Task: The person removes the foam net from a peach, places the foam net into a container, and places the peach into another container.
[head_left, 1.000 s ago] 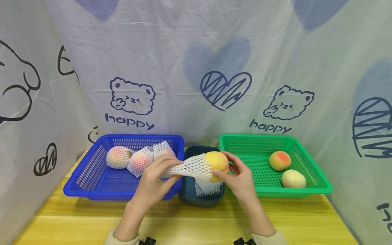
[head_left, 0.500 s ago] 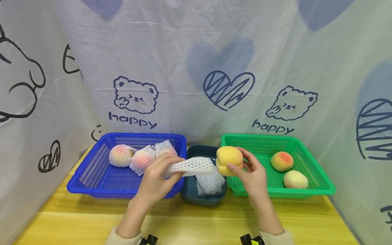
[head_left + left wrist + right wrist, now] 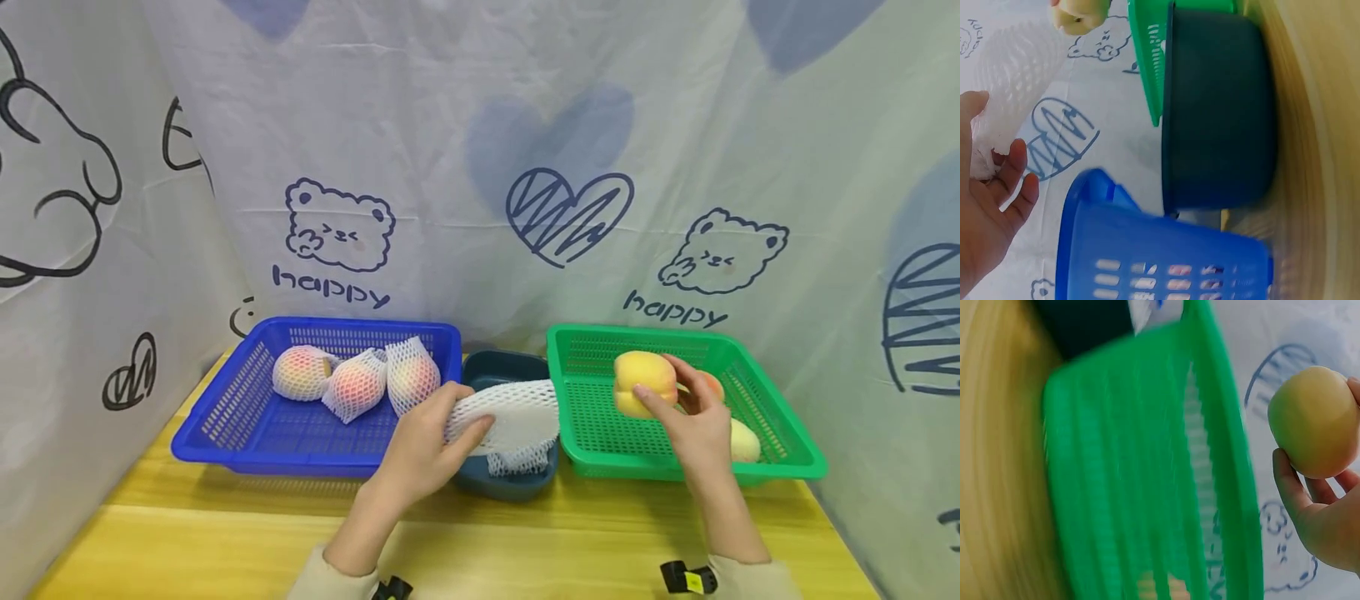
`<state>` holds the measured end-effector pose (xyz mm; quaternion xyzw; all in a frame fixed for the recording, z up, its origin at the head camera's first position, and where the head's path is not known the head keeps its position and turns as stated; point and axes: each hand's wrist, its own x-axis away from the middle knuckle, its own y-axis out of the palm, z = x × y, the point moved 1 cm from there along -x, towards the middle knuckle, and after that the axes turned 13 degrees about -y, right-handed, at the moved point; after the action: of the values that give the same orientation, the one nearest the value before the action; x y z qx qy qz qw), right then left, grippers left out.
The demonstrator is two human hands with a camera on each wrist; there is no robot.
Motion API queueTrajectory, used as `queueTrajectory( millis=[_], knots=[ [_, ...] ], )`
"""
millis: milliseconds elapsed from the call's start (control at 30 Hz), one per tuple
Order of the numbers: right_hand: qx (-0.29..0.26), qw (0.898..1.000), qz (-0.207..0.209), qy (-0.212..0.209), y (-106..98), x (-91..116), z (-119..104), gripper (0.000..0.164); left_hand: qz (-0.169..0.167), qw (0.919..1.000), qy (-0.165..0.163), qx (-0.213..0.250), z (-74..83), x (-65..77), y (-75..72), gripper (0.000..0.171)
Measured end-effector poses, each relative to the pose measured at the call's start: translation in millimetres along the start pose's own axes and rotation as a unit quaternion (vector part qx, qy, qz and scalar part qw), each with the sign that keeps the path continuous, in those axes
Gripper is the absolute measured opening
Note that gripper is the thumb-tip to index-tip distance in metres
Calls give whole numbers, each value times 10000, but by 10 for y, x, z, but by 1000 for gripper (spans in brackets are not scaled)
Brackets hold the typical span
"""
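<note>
My left hand (image 3: 427,442) pinches a white foam net sleeve (image 3: 517,417) by one end, over the dark teal bin (image 3: 491,483). The sleeve hangs off to the right with nothing inside; the left wrist view shows the foam net (image 3: 1016,62) between thumb and fingers. My right hand (image 3: 697,417) grips a bare yellow peach (image 3: 643,379) above the green basket (image 3: 558,417). In the right wrist view the peach (image 3: 1313,422) is held well above the basket rim. Behind that hand, two more bare peaches, one orange-red and one pale (image 3: 744,442), lie partly hidden in the basket.
A blue basket (image 3: 225,454) on the left holds several peaches in foam nets, one of them a net-wrapped peach (image 3: 356,383). More foam netting (image 3: 517,461) lies in the teal bin. All stand on a wooden table (image 3: 300,533) before a printed cloth backdrop (image 3: 450,292).
The peach has come out of the foam net and moved right with my right hand, over the green basket. My left hand has moved slightly right, still holding the net, which now spreads wider.
</note>
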<state>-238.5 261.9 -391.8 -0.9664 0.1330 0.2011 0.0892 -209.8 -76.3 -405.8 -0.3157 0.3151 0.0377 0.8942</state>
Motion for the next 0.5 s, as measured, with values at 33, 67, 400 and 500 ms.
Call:
queueTrajectory(
  millis=[33,67,400,500],
  knots=[
    [232,9997,12,-29,-60,-24,33,66,-79,9999,-118,-34,10,-2,30,24],
    [491,9988,1,-52,-121,-48,65,66,-141,9996,-217,-71,19,-6,61,24],
    [2465,9657,-796,-190,-716,-269,312,81,-476,9856,-1603,-270,111,-27,450,26],
    [2793,9537,-1094,-225,-872,-323,384,83,-484,9783,-1995,-286,134,-30,572,25]
  ],
)
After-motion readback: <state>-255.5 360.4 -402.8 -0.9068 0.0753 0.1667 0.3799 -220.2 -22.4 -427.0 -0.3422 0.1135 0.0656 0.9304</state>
